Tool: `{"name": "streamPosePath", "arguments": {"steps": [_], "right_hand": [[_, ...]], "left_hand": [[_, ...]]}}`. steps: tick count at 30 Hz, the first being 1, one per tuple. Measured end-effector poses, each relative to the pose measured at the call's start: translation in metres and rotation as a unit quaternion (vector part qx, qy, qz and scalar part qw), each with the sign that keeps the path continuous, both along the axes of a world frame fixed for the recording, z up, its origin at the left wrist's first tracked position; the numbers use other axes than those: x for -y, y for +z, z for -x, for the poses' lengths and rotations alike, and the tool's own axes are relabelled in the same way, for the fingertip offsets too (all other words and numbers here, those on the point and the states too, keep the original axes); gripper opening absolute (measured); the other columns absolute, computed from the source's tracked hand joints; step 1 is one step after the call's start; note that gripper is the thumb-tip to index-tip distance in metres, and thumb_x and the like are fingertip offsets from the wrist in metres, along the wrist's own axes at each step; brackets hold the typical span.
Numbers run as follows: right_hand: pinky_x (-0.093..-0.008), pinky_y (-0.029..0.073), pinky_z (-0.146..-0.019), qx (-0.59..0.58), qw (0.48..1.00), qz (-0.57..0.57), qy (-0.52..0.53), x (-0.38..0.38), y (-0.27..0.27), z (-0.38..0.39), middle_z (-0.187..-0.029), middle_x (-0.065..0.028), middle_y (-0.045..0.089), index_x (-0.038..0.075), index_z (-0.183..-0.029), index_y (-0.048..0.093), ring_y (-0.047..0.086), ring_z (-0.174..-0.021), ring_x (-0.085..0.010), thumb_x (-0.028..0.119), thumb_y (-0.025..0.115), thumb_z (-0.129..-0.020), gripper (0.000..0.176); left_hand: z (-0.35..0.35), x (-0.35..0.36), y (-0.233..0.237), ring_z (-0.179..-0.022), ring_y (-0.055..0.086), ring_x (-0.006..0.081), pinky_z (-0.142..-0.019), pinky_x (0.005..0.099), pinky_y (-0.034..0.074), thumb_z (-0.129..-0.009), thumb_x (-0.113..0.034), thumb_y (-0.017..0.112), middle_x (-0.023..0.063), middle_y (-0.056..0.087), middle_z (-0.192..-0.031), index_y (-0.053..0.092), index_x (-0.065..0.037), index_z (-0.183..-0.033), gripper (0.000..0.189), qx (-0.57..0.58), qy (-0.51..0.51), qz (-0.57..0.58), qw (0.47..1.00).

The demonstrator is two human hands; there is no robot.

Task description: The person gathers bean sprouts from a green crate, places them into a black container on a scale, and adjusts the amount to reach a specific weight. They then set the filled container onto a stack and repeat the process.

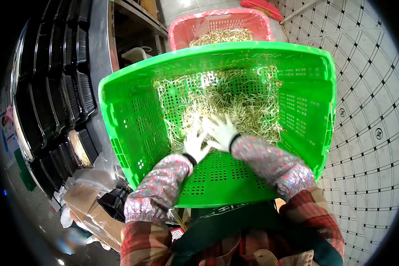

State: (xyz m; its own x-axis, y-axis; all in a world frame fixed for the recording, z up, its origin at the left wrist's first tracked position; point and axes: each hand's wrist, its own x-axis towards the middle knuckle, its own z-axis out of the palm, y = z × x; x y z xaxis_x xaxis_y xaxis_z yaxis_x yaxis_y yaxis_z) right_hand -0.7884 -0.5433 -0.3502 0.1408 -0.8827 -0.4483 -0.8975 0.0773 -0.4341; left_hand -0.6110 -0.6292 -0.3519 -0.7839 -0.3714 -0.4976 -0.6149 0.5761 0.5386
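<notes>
A big green plastic basket (297,106) with perforated walls stands right in front of me. Over its floor lies a loose layer of pale, thin bean sprouts (248,111), thicker in the middle. Both hands reach inside, in white gloves and flowered sleeve covers. My left hand (195,142) rests on the near left part of the sprouts, its fingers stretched out and thumb apart. Close beside it, my right hand (223,132) touches the sprouts with its fingers spread. Some fingertips are partly lost among the pale strands.
Behind the green basket sits a pink basket (177,33), lined with clear plastic and also holding sprouts. Stacked black trays (53,88) fill the left side by a metal table (101,53). A cardboard box (86,204) lies at lower left. Patterned tile floor (363,111) extends on the right.
</notes>
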Motion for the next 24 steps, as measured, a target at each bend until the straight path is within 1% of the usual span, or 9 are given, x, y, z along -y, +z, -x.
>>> {"name": "streamPosePath", "arguments": {"steps": [2,5,6,9,12,15,18,19,24], "right_hand": [[-0.0712,0.018,-0.105,0.064,0.997,-0.004,0.042,-0.032,0.018,0.014,-0.157,-0.007,0.016,0.025,-0.148,0.025,0.018,-0.143,-0.0324,0.036,0.068,-0.08,0.081],[-0.0695,0.02,-0.106,-0.005,0.998,-0.049,-0.043,-0.038,0.027,0.042,-0.158,-0.0095,0.009,0.031,-0.151,0.014,0.014,-0.144,-0.0363,0.028,0.076,-0.073,0.099],[-0.0657,0.025,-0.105,-0.023,0.994,-0.056,-0.093,-0.03,0.027,0.045,-0.158,-0.0117,0.009,0.032,-0.151,0.01,0.017,-0.143,-0.0366,0.027,0.078,-0.072,0.104],[-0.0585,0.04,-0.095,-0.028,0.994,-0.03,-0.104,-0.018,0.005,0.03,-0.157,-0.0125,0.011,0.032,-0.151,0.01,0.03,-0.136,-0.037,0.028,0.078,-0.071,0.106],[-0.0438,0.049,-0.084,0.038,0.982,-0.003,-0.185,-0.014,-0.019,0.017,-0.131,-0.011,0.046,0.028,-0.138,0.043,0.053,-0.112,-0.0298,0.019,0.073,-0.074,0.071],[-0.0377,0.049,-0.086,0.251,0.888,0.047,-0.383,-0.016,-0.018,0.024,-0.105,-0.0101,0.058,0.018,-0.113,0.065,0.059,-0.099,-0.0273,0.016,0.069,-0.079,0.034],[-0.0341,0.045,-0.093,0.409,0.786,0.102,-0.452,-0.001,0.025,0.042,-0.111,-0.0122,0.059,0.009,-0.117,0.063,0.059,-0.102,-0.025,0.017,0.073,-0.078,0.041],[-0.0354,0.043,-0.095,0.434,0.757,0.085,-0.481,0.002,0.003,0.035,-0.114,-0.0138,0.059,0.008,-0.119,0.062,0.057,-0.105,-0.0258,0.016,0.076,-0.075,0.046],[-0.0407,0.029,-0.112,0.184,0.861,-0.037,-0.473,0.004,0.005,0.056,-0.143,-0.0216,0.037,0.008,-0.144,0.036,0.037,-0.132,-0.0337,0.022,0.07,-0.081,0.072]], "left_hand": [[-0.014,-0.006,0.024,-0.135,0.028,0.0435,-0.111,0.0513,0.029,-0.07,-0.03,0.079,0.0249,0.022,-0.15,0.033,-0.02,-0.146,0.089,0.058,-0.109,0.003,0.992],[-0.003,0.017,0.029,-0.136,0.025,0.0431,-0.111,0.0509,0.029,-0.062,-0.026,0.085,0.0237,0.014,-0.153,0.02,-0.023,-0.15,0.109,0.055,0.002,0.029,0.998],[-0.004,0.02,0.017,-0.135,0.024,0.0441,-0.104,0.0607,0.034,-0.062,-0.03,0.085,0.0131,0.005,-0.156,0.012,-0.026,-0.151,0.115,0.046,0.026,0.04,0.998],[0.025,0.015,0.016,-0.128,0.033,0.0444,-0.097,0.0561,0.043,-0.056,-0.029,0.088,0.0121,0.009,-0.156,0.013,-0.026,-0.151,0.121,0.15,0.009,0.073,0.986],[0.021,0.0,-0.029,-0.113,0.049,0.0364,-0.094,0.0452,0.046,-0.068,-0.019,0.079,0.0151,0.042,-0.13,0.039,-0.017,-0.137,0.081,0.024,0.118,0.055,0.991],[0.016,0.004,-0.028,-0.094,0.06,0.0251,-0.084,0.0359,0.049,-0.074,-0.009,0.073,0.0113,0.06,-0.099,0.059,-0.007,-0.105,0.034,-0.149,0.258,0.003,0.954],[0.033,0.016,0.012,-0.091,0.059,0.0112,-0.078,0.0281,0.051,-0.08,-0.003,0.071,0.004,0.063,-0.094,0.06,-0.004,-0.105,0.028,-0.216,0.443,-0.215,0.843],[0.033,0.013,0.012,-0.092,0.059,0.0126,-0.081,0.0279,0.049,-0.078,-0.007,0.074,0.0047,0.063,-0.097,0.06,-0.004,-0.109,0.034,-0.186,0.422,-0.166,0.872],[0.029,0.022,-0.015,-0.107,0.053,0.0203,-0.095,0.0329,0.043,-0.079,-0.021,0.077,0.0151,0.057,-0.119,0.038,0.006,-0.136,0.074,-0.119,0.501,-0.178,0.838]]}}
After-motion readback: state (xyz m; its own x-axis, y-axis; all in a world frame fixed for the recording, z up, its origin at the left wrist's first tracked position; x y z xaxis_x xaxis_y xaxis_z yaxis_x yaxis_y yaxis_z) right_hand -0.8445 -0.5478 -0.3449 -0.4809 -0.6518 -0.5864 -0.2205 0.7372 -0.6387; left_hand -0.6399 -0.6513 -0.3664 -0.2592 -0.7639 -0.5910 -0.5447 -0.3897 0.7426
